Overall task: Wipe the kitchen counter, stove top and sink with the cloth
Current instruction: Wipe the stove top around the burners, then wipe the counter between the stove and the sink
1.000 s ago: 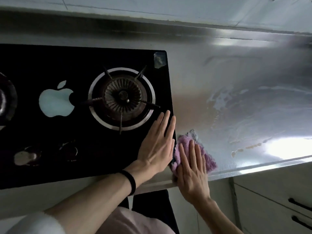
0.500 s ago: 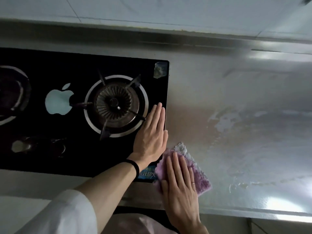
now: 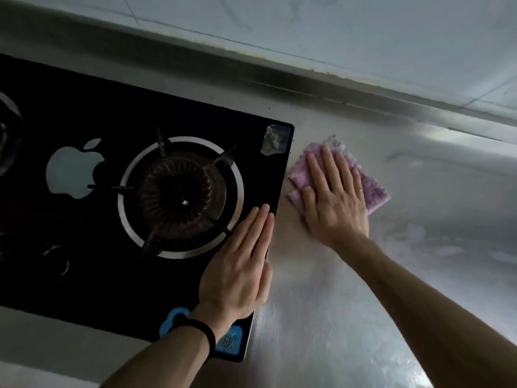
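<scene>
A folded pink cloth (image 3: pixel 375 189) lies on the steel counter (image 3: pixel 321 317), right beside the far right corner of the black glass stove top (image 3: pixel 92 275). My right hand (image 3: pixel 333 200) presses flat on the cloth with its fingers spread. Flat on the stove's right edge rests my left hand (image 3: pixel 240 270), fingers together, just right of the round gas burner (image 3: pixel 181 197). It holds nothing. The sink is out of view.
A steel upstand (image 3: pixel 363 91) and a tiled wall (image 3: pixel 335 32) close off the back of the counter. Wet smears (image 3: pixel 436 245) streak the counter to the right. A second burner (image 3: pixel 7 130) shows at the far left edge.
My right hand has slid the cloth away from me along the stove's right edge, from the front of the counter to near the stove's far corner. My left hand stays on the stove.
</scene>
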